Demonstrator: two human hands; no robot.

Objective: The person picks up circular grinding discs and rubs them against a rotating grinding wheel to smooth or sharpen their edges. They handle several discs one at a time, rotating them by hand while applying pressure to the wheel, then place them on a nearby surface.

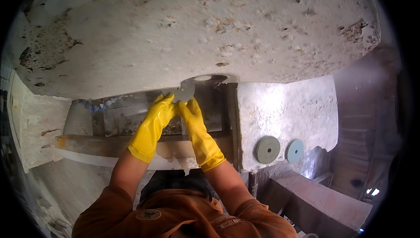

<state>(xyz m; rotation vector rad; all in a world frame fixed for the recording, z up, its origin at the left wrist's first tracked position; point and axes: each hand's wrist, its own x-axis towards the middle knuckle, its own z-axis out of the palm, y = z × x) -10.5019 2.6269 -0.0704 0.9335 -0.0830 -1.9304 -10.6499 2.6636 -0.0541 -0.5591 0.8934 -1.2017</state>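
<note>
Both my hands wear yellow rubber gloves and meet in front of me at a grey round disc [185, 90]. My left hand [162, 108] grips its left lower edge, fingers curled inward. On the lower right edge, my right hand [191, 109] has its fingers closed against the same disc. The disc is tilted up just under the rim of a large pale pitted mass [218, 41], close to a rounded notch in it. Whether the disc touches that rim I cannot tell. Its far side is hidden.
A worn beam [175, 147] crosses below my forearms, with a trough [127, 118] behind it. At the right, a wet pale slab [297, 111] carries a dark green grinding wheel [262, 149] and a smaller light blue one [290, 151]. A block [323, 201] stands at lower right.
</note>
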